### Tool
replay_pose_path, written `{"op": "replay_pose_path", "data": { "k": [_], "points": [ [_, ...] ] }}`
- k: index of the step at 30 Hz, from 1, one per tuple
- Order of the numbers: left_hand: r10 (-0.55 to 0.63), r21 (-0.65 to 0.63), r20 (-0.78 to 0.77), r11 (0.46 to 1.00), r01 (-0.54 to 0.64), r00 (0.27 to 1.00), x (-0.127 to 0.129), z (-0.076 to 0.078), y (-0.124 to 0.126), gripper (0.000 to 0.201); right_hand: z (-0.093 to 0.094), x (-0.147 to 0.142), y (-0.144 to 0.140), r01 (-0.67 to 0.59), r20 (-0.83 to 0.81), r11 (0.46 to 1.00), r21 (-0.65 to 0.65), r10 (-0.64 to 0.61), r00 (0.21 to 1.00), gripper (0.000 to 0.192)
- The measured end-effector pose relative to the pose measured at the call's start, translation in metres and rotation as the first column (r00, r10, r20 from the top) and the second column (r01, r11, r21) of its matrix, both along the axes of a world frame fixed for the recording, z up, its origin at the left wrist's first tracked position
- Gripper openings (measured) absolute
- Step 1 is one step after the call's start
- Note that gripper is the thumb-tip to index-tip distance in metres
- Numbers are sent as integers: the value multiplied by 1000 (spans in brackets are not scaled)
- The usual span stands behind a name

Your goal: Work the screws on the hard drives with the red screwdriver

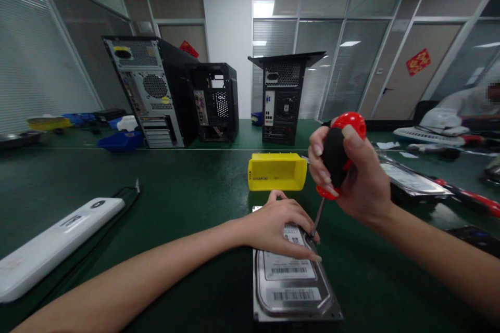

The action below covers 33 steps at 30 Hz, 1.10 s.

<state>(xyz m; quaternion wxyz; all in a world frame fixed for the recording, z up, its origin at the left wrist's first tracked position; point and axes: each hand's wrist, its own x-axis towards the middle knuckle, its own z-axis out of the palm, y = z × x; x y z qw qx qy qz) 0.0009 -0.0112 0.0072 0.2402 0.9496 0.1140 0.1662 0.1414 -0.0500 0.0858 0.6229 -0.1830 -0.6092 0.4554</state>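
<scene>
Here the left hand hides the hard drive's far end (screwdriver tip obscured).

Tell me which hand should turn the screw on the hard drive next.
Right, probably. The right hand already grips the screwdriver, its tip down at the hard drive by the left fingertips. The left hand lies flat on the drive, steadying it.

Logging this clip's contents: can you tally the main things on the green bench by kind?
PC towers: 3
Hard drives: 2, one under the left hand, one at the right
Screwdrivers: 2, one in the right hand, one lying far right
Yellow bin: 1
Blue trays: 2
Total: 10
</scene>
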Motion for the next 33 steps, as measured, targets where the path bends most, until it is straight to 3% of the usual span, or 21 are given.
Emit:
{"op": "replay_pose_path", "data": {
  "k": [7, 11, 19, 26, 33],
  "points": [
    [-19, 0, 28, 1000, 19, 999, 0, -1, 1, 23, -2, 0, 0, 16, -73, 1000, 23, -15, 997, 23],
    [-23, 9, 32, 1000, 23, 999, 0, -1, 1, 21, -4, 1, 3, 19, -70, 1000, 25, -17, 997, 35],
    [-27, 20, 35, 999, 27, 999, -1, -2, 2, 21, -5, 2, 6, 19, -76, 999, 40, -15, 997, 36],
    [-29, 31, 21, 999, 28, 999, -1, -1, 2, 22, -5, 0, 9, 82, -83, 996, 23, -80, 993, 25],
    [-25, 34, 16, 999, 25, 1000, -1, -1, 2, 22, -3, -1, 6, 232, -30, 969, 79, -231, 973, 24]
  ]
}}
